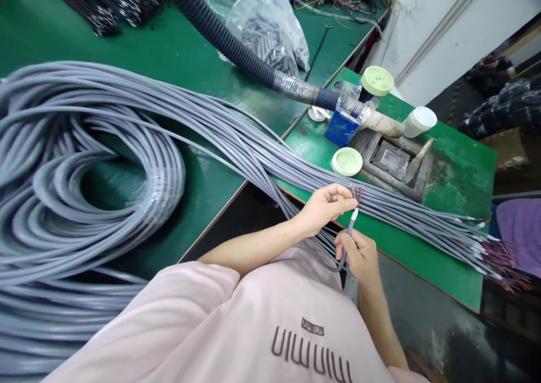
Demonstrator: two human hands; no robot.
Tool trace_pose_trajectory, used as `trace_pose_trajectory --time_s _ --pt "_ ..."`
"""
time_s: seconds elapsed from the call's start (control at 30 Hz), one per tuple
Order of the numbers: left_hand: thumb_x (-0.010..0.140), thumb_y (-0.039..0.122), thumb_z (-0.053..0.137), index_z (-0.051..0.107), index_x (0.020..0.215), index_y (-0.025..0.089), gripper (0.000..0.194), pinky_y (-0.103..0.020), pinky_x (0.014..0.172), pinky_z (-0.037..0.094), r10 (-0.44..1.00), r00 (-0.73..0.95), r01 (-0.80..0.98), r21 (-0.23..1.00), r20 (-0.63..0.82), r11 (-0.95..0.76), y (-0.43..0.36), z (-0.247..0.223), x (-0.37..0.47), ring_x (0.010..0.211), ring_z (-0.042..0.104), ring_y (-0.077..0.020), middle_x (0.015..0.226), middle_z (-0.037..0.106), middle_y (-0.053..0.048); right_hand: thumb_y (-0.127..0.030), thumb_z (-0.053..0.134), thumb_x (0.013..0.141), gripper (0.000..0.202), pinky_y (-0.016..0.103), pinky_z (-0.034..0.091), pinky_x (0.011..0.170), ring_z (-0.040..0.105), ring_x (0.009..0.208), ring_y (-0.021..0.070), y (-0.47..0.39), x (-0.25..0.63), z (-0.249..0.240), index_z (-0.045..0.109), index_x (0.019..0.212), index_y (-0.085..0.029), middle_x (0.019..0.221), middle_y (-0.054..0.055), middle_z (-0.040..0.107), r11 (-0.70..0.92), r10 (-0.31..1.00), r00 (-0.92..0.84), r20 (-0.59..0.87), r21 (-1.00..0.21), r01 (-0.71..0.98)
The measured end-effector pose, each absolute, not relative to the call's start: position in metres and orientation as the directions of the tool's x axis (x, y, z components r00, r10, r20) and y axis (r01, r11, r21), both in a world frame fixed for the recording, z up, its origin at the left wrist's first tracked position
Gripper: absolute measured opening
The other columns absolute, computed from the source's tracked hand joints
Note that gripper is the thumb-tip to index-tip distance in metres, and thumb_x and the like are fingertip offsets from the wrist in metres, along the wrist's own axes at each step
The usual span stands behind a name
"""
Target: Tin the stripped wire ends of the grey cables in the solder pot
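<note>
My right hand is closed around a grey cable a little below its end. The cable's end points up, with a white band at the sheath's edge and thin red and dark wires fanning out of it. Below the hand the cable bends in a loop towards my body. My left hand pinches at the base of the loose wires, thumb and forefinger together. Just behind both hands runs a thick bundle of grey cables, whose stripped ends hang over the bench's right edge.
Big coils of grey cable fill the left of the green table. On the right bench stand a soot-marked solder pot, a pale round tub, a white cup and a blue box. A black hose passes overhead.
</note>
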State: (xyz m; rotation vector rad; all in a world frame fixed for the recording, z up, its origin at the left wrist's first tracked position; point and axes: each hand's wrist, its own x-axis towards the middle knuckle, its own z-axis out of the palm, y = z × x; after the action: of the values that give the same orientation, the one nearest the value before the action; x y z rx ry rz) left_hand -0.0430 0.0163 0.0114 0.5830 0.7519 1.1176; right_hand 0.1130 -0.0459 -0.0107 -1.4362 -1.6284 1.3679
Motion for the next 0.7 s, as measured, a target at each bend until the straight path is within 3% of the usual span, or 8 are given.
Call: trace_pose_trajectory --time_s 0.2,0.43,0.7 --pt "0.065 0.037 0.081 0.056 0.074 0.015 0.035 -0.018 0.041 0.021 0.952 0.167 -0.58 0.756 -0.256 0.305 0.016 0.008 -0.039 0.041 0.033 -0.0016 0.051 0.044 0.009 -0.039 0.046 0.094 0.033 0.023 0.042 0.055 0.053 0.049 0.0112 -0.044 0.109 -0.008 0.062 0.074 -0.018 0.051 -0.002 0.059 -0.07 0.945 -0.265 -0.19 -0.912 0.404" --pt "0.068 0.034 0.08 0.063 0.077 0.014 0.028 -0.02 0.052 0.035 0.999 -0.03 -0.443 0.897 -0.037 0.019 0.012 0.003 -0.039 0.054 0.044 -0.0048 0.062 0.056 0.004 -0.038 0.045 0.094 0.033 0.023 0.042 0.057 0.054 0.05 0.0112 -0.042 0.104 -0.006 0.061 0.073 -0.019 0.051 -0.003 0.059 -0.049 0.95 -0.256 -0.179 -0.895 0.443" --pt "0.063 0.037 0.082 0.065 0.078 0.014 0.033 -0.02 0.054 0.04 0.992 0.052 -0.461 0.879 -0.114 0.125 0.022 0.005 -0.045 0.055 0.05 -0.0058 0.062 0.059 0.003 -0.038 0.044 0.095 0.034 0.023 0.04 0.057 0.052 0.05 0.0108 -0.041 0.103 -0.003 0.06 0.071 -0.019 0.052 -0.003 0.058 -0.021 0.953 -0.246 -0.174 -0.851 0.524"
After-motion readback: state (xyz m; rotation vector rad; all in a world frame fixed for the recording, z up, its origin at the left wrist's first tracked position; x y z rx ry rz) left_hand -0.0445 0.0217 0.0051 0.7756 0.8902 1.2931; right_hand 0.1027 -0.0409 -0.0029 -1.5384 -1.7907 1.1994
